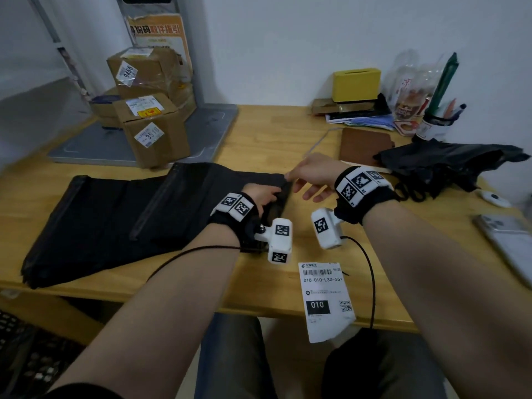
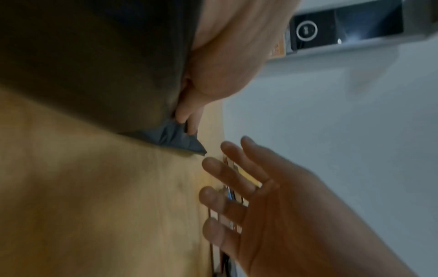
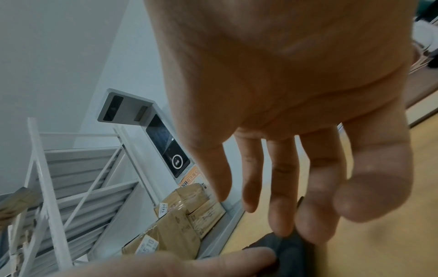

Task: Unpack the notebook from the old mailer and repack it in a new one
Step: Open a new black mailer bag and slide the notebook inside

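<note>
Notebook (image 1: 365, 146), brown cover, flat on worktop (image 1: 259, 133), out of any bag, just beyond right wrist and partly tucked under crumpled black mailer (image 1: 449, 162) at far right; probably the old one, judging by its state. Fresh black mailers (image 1: 115, 214) spread flat at centre-left, overlapping.

Left hand (image 1: 263, 197) down on right end of the flat mailers, fingers (image 2: 187, 116) curled, pinching a folded corner of the plastic. Right hand (image 1: 312, 175) hovering just beside that corner, thumb and forefinger drawn together at the edge, other fingers (image 2: 225, 168) spread loose; whether plastic is actually nipped between them, cannot tell. Right wrist view too blurred to settle it.

Likely step: parting the mouth of a new mailer. Repacking not yet begun.

Risks from here:
- Two layers clinging, thin film; a pinch on both at once would lift the whole bag instead of opening it
- More than one mailer in the pile, so wrong one or two together could come up
- Shipping label (image 1: 326, 300) overhanging near edge of worktop, close under the wrists and cable; a brush of the forearm could send it to the floor
- Phone (image 1: 506, 243) near right edge, same hazard on the reach back for the notebook
</note>
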`<move>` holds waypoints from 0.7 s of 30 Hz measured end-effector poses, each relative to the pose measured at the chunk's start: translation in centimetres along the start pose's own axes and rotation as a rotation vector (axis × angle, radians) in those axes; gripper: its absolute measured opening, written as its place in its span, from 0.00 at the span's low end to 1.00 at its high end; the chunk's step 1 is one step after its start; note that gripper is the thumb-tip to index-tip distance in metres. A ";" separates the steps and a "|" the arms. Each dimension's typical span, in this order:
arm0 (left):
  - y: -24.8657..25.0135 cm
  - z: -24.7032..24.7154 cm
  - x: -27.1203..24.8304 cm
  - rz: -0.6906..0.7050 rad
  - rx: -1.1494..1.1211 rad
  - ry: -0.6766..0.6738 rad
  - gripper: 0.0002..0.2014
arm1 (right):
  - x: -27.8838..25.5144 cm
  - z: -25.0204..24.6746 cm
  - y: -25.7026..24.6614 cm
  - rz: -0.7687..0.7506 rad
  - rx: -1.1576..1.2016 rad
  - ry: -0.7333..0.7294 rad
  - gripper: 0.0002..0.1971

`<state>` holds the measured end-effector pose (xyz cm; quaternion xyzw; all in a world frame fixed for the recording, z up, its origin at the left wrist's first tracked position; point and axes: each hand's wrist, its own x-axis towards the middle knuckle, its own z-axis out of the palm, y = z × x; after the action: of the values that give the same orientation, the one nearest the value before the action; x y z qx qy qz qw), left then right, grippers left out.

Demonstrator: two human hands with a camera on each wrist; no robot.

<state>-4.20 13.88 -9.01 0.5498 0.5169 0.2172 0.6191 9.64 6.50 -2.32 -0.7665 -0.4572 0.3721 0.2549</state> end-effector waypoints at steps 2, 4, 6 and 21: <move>0.7 1.6 -0.4 0.012 0.093 -0.022 0.17 | -0.2 -0.9 1.1 0.022 0.005 0.014 0.15; 1.5 2.4 -0.8 0.000 0.110 -0.080 0.18 | -0.4 -1.5 2.1 0.040 0.003 0.017 0.16; 1.7 2.5 -1.1 -0.051 0.096 -0.106 0.19 | -0.6 -1.9 2.8 0.056 0.009 0.022 0.16; 0.7 1.8 -2.4 -0.049 0.057 -0.111 0.14 | -0.5 -0.9 4.6 0.096 0.057 -0.018 0.17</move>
<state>-3.31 11.21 -7.68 0.5657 0.5012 0.1563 0.6359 12.55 3.91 -4.96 -0.7765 -0.4114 0.4038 0.2545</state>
